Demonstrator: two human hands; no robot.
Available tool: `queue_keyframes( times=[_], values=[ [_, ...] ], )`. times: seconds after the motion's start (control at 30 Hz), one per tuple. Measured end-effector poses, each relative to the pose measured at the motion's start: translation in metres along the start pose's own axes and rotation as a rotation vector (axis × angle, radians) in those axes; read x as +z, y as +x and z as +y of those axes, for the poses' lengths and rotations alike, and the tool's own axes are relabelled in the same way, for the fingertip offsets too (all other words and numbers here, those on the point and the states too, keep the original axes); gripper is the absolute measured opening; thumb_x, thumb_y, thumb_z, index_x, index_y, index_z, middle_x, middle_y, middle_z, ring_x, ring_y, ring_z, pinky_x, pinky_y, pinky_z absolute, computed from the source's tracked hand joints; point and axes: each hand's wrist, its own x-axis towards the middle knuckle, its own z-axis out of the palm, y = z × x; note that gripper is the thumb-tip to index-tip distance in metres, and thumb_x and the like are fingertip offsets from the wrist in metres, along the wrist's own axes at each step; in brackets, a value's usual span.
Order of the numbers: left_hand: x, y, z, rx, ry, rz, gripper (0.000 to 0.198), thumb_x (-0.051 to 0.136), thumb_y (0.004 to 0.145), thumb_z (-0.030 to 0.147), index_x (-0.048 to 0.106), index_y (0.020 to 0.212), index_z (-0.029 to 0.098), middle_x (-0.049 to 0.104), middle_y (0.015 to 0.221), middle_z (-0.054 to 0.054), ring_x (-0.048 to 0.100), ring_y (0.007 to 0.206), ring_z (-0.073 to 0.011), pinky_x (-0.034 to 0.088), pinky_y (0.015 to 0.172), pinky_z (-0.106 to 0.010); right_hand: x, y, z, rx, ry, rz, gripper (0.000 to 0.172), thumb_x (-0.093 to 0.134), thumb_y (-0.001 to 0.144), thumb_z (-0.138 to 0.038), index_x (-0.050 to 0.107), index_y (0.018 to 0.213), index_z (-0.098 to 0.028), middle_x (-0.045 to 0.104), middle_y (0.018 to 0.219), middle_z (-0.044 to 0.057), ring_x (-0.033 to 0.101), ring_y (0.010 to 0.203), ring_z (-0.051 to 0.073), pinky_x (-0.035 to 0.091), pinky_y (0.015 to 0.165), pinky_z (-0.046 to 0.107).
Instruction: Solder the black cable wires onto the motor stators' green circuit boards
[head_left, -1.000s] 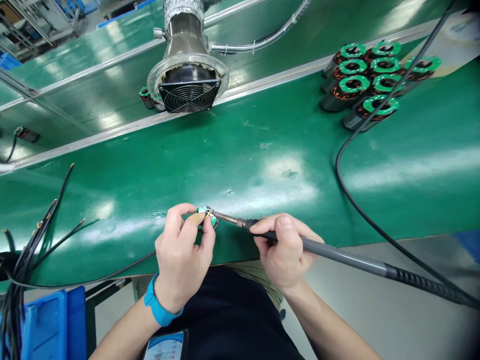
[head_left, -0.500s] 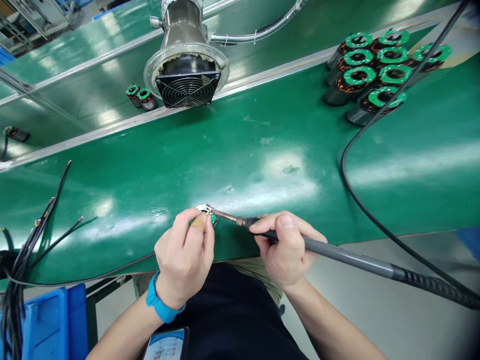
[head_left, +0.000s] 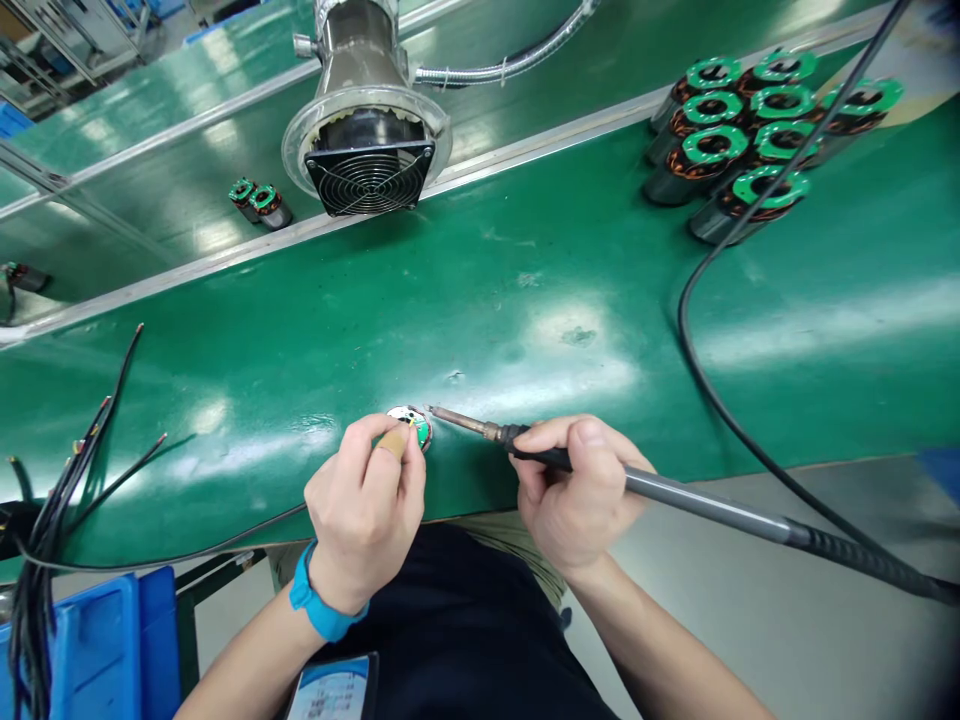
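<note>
My right hand [head_left: 581, 490] is closed around the handle of a soldering iron [head_left: 465, 420], its bare tip pointing left. That tip sits just right of a small round circuit board [head_left: 421, 430], apart from it. My left hand [head_left: 367, 500] pinches a thin yellow wire [head_left: 411, 422] at the board; a tan cover is on one finger. From under this hand a black cable [head_left: 225, 541] runs left along the bench edge. What lies beneath the board is hidden by my fingers.
Several motor stators [head_left: 712, 150] with green rings stand at the back right. A fan [head_left: 371, 180] on a duct hangs over the bench's back edge. The iron's cord [head_left: 694, 370] curves across the right. Black cables [head_left: 56, 490] hang beside a blue bin [head_left: 97, 640] at left.
The soldering iron's tip has come off the board and moved slightly right and up. My left hand has stayed at the board, still pinching the wire.
</note>
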Motion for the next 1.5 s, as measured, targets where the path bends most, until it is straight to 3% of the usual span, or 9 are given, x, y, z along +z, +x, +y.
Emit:
queue_keyframes(
  times=[0.37, 0.53, 0.73, 0.9, 1.13, 1.33, 1.5],
  values=[
    [0.0, -0.004, -0.006, -0.023, -0.093, -0.015, 0.017, 0.075, 0.088, 0.004, 0.065, 0.097, 0.015, 0.075, 0.098, -0.009, 0.074, 0.081, -0.0162, 0.056, 0.067, -0.025, -0.002, 0.0, 0.002, 0.053, 0.013, -0.021, 0.041, 0.056, 0.103, -0.031, 0.075, 0.072, -0.015, 0.05, 0.05, -0.001, 0.037, 0.034, 0.009, 0.025, 0.036, 0.022],
    [-0.004, -0.008, -0.014, -0.04, -0.197, -0.031, 0.02, 0.076, 0.089, 0.003, 0.071, 0.105, 0.014, 0.076, 0.111, -0.013, 0.073, 0.075, -0.0133, 0.058, 0.066, -0.025, -0.004, 0.002, 0.002, 0.07, 0.011, -0.117, 0.042, 0.056, 0.107, -0.034, 0.076, 0.075, -0.016, 0.052, 0.051, -0.001, 0.039, 0.034, 0.008, 0.027, 0.036, 0.021],
    [-0.01, -0.006, -0.023, -0.066, -0.366, -0.081, 0.022, 0.074, 0.09, 0.0, 0.072, 0.107, 0.015, 0.078, 0.112, -0.01, 0.078, 0.1, -0.0196, 0.063, 0.076, -0.025, -0.005, 0.004, 0.001, 0.051, -0.009, -0.226, 0.042, 0.056, 0.11, -0.035, 0.076, 0.079, -0.017, 0.057, 0.056, -0.001, 0.045, 0.036, 0.008, 0.03, 0.036, 0.018],
    [-0.011, -0.004, -0.028, -0.08, -0.411, -0.116, 0.021, 0.075, 0.09, 0.0, 0.074, 0.105, 0.015, 0.078, 0.113, -0.011, 0.078, 0.099, -0.0196, 0.061, 0.072, -0.024, -0.007, 0.004, 0.001, 0.064, -0.054, -0.23, 0.044, 0.056, 0.11, -0.038, 0.076, 0.077, -0.017, 0.058, 0.057, 0.0, 0.045, 0.037, 0.009, 0.032, 0.036, 0.02],
    [-0.013, 0.0, -0.034, -0.129, -0.487, -0.211, 0.016, 0.073, 0.093, 0.004, 0.076, 0.103, 0.016, 0.076, 0.111, -0.01, 0.073, 0.083, -0.0126, 0.057, 0.066, -0.023, -0.008, 0.003, 0.0, 0.089, -0.047, -0.218, 0.046, 0.056, 0.108, -0.037, 0.076, 0.073, -0.016, 0.055, 0.054, 0.0, 0.042, 0.037, 0.009, 0.03, 0.036, 0.021],
    [-0.013, 0.0, -0.035, -0.117, -0.486, -0.207, 0.015, 0.073, 0.094, 0.006, 0.076, 0.104, 0.016, 0.076, 0.112, -0.011, 0.075, 0.089, -0.0148, 0.058, 0.068, -0.023, -0.007, 0.003, -0.001, 0.067, -0.037, -0.221, 0.042, 0.055, 0.107, -0.032, 0.077, 0.074, -0.017, 0.055, 0.054, -0.001, 0.042, 0.036, 0.008, 0.029, 0.036, 0.021],
    [-0.015, 0.002, -0.034, -0.102, -0.481, -0.201, 0.014, 0.072, 0.094, 0.006, 0.076, 0.103, 0.016, 0.078, 0.11, -0.01, 0.076, 0.092, -0.0148, 0.06, 0.073, -0.023, -0.007, 0.004, 0.002, -0.061, -0.033, -0.255, 0.039, 0.053, 0.102, -0.021, 0.073, 0.068, -0.018, 0.056, 0.056, -0.001, 0.043, 0.041, 0.01, 0.039, 0.046, 0.026]
  ],
)
